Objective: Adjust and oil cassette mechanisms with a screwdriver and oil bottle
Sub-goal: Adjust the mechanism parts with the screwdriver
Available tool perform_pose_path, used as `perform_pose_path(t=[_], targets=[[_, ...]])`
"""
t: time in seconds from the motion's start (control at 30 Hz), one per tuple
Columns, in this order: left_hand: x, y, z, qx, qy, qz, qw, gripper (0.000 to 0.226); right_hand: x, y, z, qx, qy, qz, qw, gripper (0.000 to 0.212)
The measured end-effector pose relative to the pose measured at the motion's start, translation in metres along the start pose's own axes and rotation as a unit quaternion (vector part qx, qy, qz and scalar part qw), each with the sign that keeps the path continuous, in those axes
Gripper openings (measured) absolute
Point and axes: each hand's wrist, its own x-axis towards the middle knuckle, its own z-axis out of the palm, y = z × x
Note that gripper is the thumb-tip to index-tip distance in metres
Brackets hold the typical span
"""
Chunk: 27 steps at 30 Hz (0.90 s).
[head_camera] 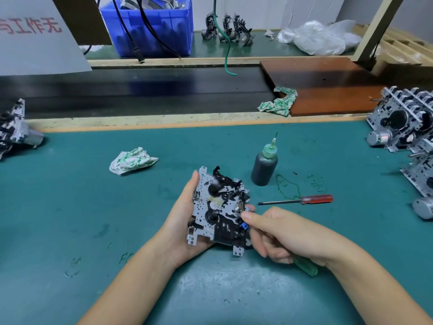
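A cassette mechanism [219,207], a grey metal plate with black gears and levers, is held tilted above the green mat. My left hand [185,221] grips it from the left edge and underneath. My right hand [278,233] holds a green-handled screwdriver [304,266], its tip at the mechanism's right edge near a small blue part [244,225]. A dark oil bottle [264,165] with a green needle cap stands upright just beyond the mechanism. A red-handled screwdriver [302,200] lies on the mat to the right.
A crumpled rag [131,160] lies left of the mechanism, another rag [278,102] at the conveyor edge. More cassette mechanisms are stacked at the right [407,123] and far left [14,127]. A black conveyor belt [140,87] runs behind the mat; a blue bin [150,26] stands beyond.
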Motion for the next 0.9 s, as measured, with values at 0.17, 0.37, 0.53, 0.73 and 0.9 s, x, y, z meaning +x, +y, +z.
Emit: perform_pose_path(t=[0.17, 0.37, 0.53, 0.73, 0.9], targets=[[0.0008, -0.0004, -0.0014, -0.001, -0.002, -0.001, 1.0, 0.072, -0.0005, 0.0009, -0.0008, 0.023, 0.006, 0.013, 1.0, 0.059], [0.0014, -0.001, -0.0022, -0.007, -0.005, -0.004, 1.0, 0.071, 0.0006, 0.0023, -0.0016, 0.043, 0.008, -0.001, 0.999, 0.059], [0.0009, 0.0001, -0.0019, -0.001, -0.007, -0.008, 1.0, 0.073, 0.0029, 0.0025, 0.0014, 0.036, 0.008, -0.008, 0.999, 0.063], [0.001, 0.0002, -0.0017, 0.003, -0.012, -0.015, 1.0, 0.075, 0.0009, 0.0006, 0.0013, 0.02, 0.005, -0.011, 1.0, 0.058], [0.0007, 0.0003, -0.0016, -0.007, -0.02, -0.014, 1.0, 0.073, -0.0004, 0.0004, 0.0022, 0.011, 0.009, -0.014, 1.0, 0.055]])
